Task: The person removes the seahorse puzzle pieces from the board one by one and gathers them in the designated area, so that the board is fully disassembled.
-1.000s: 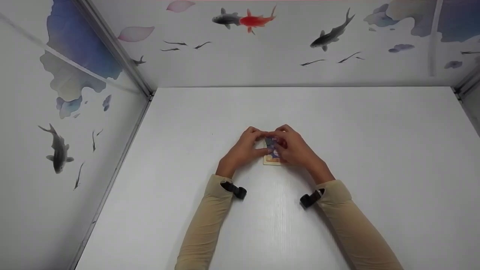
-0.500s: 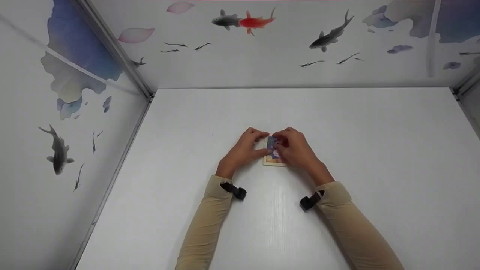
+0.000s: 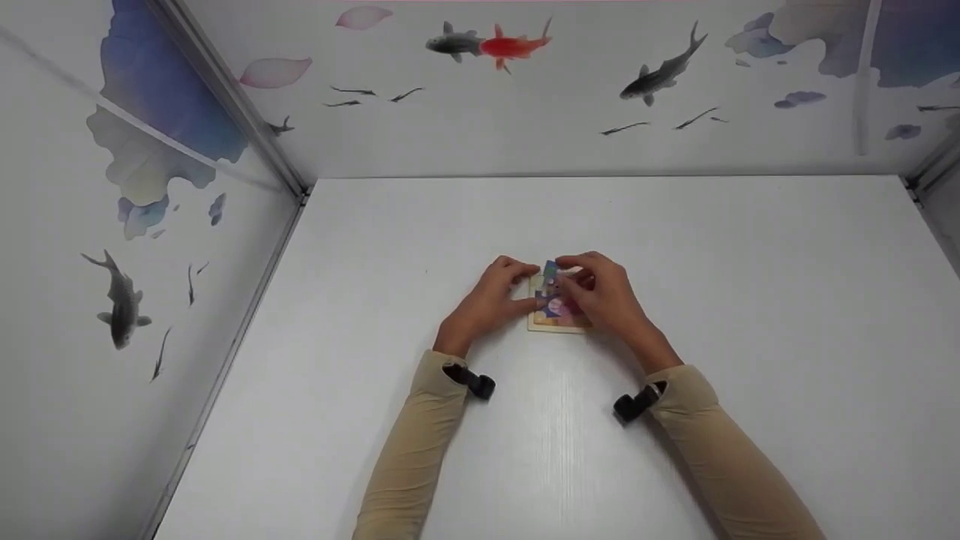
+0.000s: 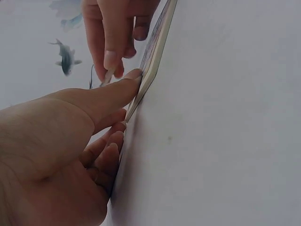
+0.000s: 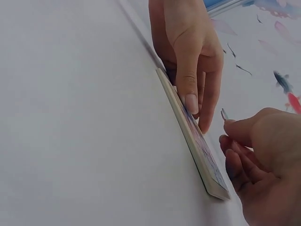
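Observation:
A small flat jigsaw puzzle board (image 3: pixel 559 328) with a pale rim and a colourful picture lies on the white table. My left hand (image 3: pixel 491 297) holds its left side, the thumb on the face and the fingers at the far left corner. Thumb and fingers of my right hand (image 3: pixel 604 292) pinch a small blue-green puzzle piece (image 3: pixel 550 271) above the board's far part. In the right wrist view the thin piece (image 5: pixel 224 114) stands tilted, apart from the board. My hands hide parts of the board's left and right sides.
White table surface (image 3: pixel 750 300) surrounds the board. Behind it rises a back wall (image 3: pixel 525 120) printed with fish, and a left side panel (image 3: pixel 52 262) meets the table along a metal edge. Each wrist carries a black camera (image 3: pixel 480 385).
My right hand has drawn right and slightly away from the left hand, lifting a puzzle piece off the board. More of the board's picture shows. The left hand has stayed in place.

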`<state>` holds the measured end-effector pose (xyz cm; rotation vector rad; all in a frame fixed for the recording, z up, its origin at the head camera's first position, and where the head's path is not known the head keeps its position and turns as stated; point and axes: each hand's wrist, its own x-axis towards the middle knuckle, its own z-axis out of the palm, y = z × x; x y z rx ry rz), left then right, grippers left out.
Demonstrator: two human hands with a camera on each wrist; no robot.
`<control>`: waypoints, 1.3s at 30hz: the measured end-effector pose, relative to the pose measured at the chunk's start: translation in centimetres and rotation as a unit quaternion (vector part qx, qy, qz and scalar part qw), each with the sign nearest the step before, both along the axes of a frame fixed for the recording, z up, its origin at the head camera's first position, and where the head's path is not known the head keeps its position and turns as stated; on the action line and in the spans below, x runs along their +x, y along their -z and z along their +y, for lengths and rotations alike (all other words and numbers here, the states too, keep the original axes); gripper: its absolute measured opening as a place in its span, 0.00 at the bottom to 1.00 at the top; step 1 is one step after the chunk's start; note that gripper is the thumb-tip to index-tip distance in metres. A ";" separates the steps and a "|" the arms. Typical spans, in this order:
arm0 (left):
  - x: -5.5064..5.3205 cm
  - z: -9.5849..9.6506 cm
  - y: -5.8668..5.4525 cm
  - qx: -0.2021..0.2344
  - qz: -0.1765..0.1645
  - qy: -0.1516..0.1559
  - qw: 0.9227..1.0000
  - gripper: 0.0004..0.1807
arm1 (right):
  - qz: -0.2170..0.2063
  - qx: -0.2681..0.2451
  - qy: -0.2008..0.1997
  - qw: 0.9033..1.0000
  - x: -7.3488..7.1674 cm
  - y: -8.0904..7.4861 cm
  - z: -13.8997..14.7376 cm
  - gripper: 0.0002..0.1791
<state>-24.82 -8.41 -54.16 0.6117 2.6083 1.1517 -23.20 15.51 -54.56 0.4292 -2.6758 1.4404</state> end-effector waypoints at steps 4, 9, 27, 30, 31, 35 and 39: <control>0.0 0.1 -0.1 -0.004 -0.004 -0.003 1.000 0.31 | 0.015 0.000 0.009 1.000 0.1 -0.4 1.5 0.19; 0.0 0.2 -0.1 -0.008 -0.006 -0.005 1.000 0.31 | 0.006 0.024 0.009 1.000 0.5 -0.3 4.0 0.19; 0.0 -0.2 0.1 0.004 -0.017 -0.001 1.000 0.32 | -0.084 0.070 0.005 0.994 1.2 -0.1 9.1 0.19; -0.1 -0.3 0.1 0.005 -0.013 0.002 1.000 0.32 | -0.079 0.069 0.008 0.994 1.1 -0.1 9.0 0.18; -0.1 -0.3 0.1 0.005 -0.013 0.003 1.000 0.33 | -0.077 0.069 0.009 0.995 1.1 0.0 9.0 0.18; -0.1 -0.3 0.0 0.003 -0.013 0.004 1.000 0.33 | -0.074 0.074 0.015 0.994 1.0 0.1 9.0 0.18; -0.2 -0.3 -0.1 0.004 -0.013 0.009 1.000 0.33 | -0.075 0.081 0.018 0.994 1.0 0.0 8.9 0.18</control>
